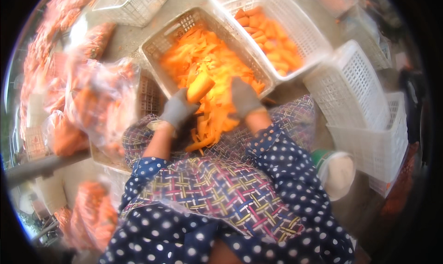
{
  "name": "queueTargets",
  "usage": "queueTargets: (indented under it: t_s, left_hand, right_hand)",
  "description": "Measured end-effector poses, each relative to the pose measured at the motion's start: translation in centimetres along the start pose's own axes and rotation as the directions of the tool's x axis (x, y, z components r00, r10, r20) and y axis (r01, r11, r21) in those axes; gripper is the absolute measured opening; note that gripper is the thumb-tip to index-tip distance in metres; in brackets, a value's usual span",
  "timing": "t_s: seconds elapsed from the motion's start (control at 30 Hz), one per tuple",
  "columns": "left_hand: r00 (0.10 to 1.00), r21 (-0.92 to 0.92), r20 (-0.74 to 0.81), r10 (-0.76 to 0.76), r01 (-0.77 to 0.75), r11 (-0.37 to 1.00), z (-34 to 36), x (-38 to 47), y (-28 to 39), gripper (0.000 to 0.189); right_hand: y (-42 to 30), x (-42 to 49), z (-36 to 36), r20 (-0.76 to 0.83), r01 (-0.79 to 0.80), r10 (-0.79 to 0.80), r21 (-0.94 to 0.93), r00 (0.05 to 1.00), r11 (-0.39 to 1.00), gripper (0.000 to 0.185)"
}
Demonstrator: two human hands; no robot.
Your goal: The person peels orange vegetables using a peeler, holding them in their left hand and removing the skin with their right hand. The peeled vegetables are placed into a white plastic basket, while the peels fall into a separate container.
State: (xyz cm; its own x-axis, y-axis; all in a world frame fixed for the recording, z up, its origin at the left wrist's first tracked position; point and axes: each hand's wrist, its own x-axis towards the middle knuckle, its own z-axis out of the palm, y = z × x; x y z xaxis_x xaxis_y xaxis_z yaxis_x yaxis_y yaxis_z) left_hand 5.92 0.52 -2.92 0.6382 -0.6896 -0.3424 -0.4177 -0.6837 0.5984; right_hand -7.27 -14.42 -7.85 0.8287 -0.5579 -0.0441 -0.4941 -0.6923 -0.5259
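A thick orange carrot (200,86) points up and away from me, its lower end in my left hand (179,108), which wears a grey glove. My right hand (245,97), gloved in grey too, is blurred to the right of the carrot and apart from it. Whether that hand holds a tool cannot be made out. Under both hands, a heap of carrot peelings (204,53) fills much of a plastic crate (155,61). Some peelings (211,130) spill over the near edge onto the patterned apron (221,191) across my lap.
A white crate (221,8) beyond holds several carrot pieces (266,39). Stacked white crates (363,132) and a bucket with a green band (334,174) stand to my right. Bagged carrots (104,94) and a dark bar (48,165) lie to my left.
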Motion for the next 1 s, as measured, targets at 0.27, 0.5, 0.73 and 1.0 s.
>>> queueTargets:
  t_s: [0.27,0.5,0.73,1.0]
  left_hand:
    - [0.973,-0.493,0.064,0.221,-0.162,0.855,-1.3,3.0,7.4,0.038]
    - [0.918,-0.426,0.375,0.131,0.045,0.904,2.7,9.2,8.3,0.03]
    - [0.924,0.232,-0.041,0.381,-0.362,0.903,3.3,13.4,10.7,0.019]
    - [0.888,0.402,0.013,0.459,-0.425,0.811,3.5,14.6,11.6,0.015]
  right_hand:
    - [0.6,-0.1,-4.6,0.17,-0.508,0.653,0.777,0.738,0.372,0.025]
    - [0.7,-0.2,-5.8,0.123,-0.311,0.659,0.934,0.742,0.176,0.027]
    - [3.2,1.6,-5.3,-0.147,-0.246,0.269,0.158,0.952,0.956,0.024]
    - [4.4,5.9,-5.0,-0.052,-0.264,0.26,-0.111,0.964,0.958,0.024]
